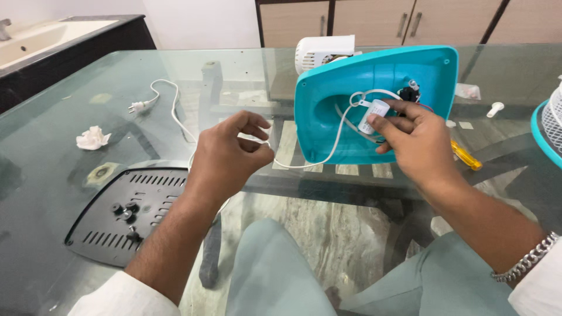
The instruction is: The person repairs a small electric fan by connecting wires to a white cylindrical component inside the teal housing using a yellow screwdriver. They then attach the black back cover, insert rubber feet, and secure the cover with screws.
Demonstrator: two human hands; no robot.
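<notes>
Right hand (pixel 418 140): fingers curled together, pinching a small white cylinder (pixel 373 116), seemingly a capacitor, against the inside of the housing
Left hand (pixel 231 153): raised above the table, fingers loosely curled; thumb and forefinger appear to nip the white cord (pixel 319 157), though the contact itself is hard to make out
Teal housing (pixel 328 99): hollow fan base shell, stood on edge on the glass table (pixel 70 187), open side toward the person; it holds the cylinder, a small black part (pixel 408 92) near the top and a loop of cord
Cord run: leaves the shell at its lower left, passes the left hand, trails across the glass to a two-pin plug (pixel 137 106)
Black vented plate (pixel 126 213): flat on the table at lower left, several black knobs or screws on it
White motor unit (pixel 324 51): behind the shell, just above its top edge
Yellow-handled screwdriver (pixel 466 155): on the glass, just right of the right hand
Crumpled tissue (pixel 92 138): far left, well apart from the work
Small white peg (pixel 495 108): right of the shell
Handling note: judged best to keep the cord slack with the left hand while the cylinder is positioned, so its thin leads are not pulled; the upright shell looks liable to tip if pressed hard
</notes>
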